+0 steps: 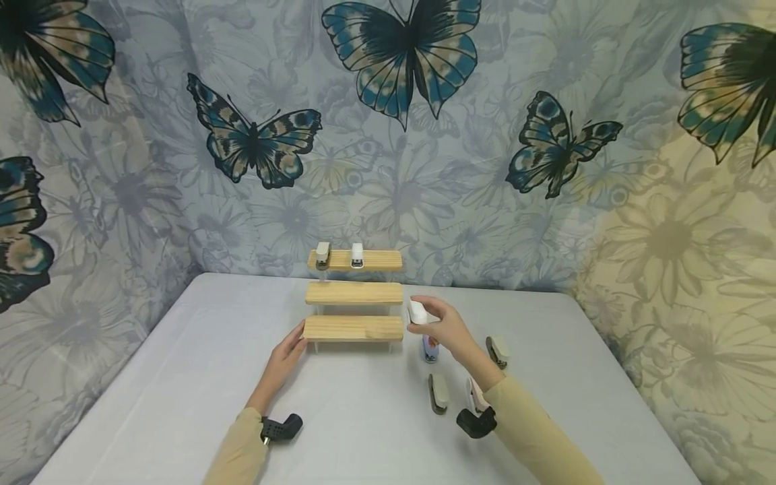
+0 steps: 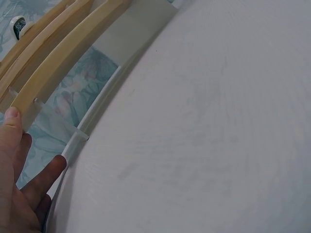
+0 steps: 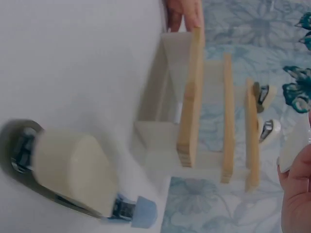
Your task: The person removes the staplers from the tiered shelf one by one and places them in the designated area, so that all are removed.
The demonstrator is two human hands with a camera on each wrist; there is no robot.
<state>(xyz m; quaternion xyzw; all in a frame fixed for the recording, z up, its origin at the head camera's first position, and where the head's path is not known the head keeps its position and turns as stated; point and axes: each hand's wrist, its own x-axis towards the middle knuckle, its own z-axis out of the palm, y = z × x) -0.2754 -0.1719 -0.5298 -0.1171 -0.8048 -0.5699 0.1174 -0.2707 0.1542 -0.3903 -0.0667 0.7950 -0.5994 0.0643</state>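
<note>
A three-tier wooden display stand (image 1: 353, 329) stands toward the back of the table. My left hand (image 1: 287, 352) is at the left end of its lowest shelf; the left wrist view shows the thumb (image 2: 12, 114) touching the board's end and the other fingers loosely spread below. To the right of the stand, my right hand (image 1: 445, 328) pinches a small white stapler (image 1: 417, 312) between thumb and fingers, level with the lower shelves. On the top shelf sit a beige stapler (image 1: 323, 254) and a white stapler (image 1: 357, 254), side by side.
On the table at right lie a lilac stapler (image 1: 430, 349), partly below my right hand, a greyish-beige stapler (image 1: 438, 393), another beige one (image 1: 497, 351) and a pale pink one (image 1: 477, 395) partly behind the wrist camera. Butterfly-printed cloth (image 1: 406, 202) hangs behind the table.
</note>
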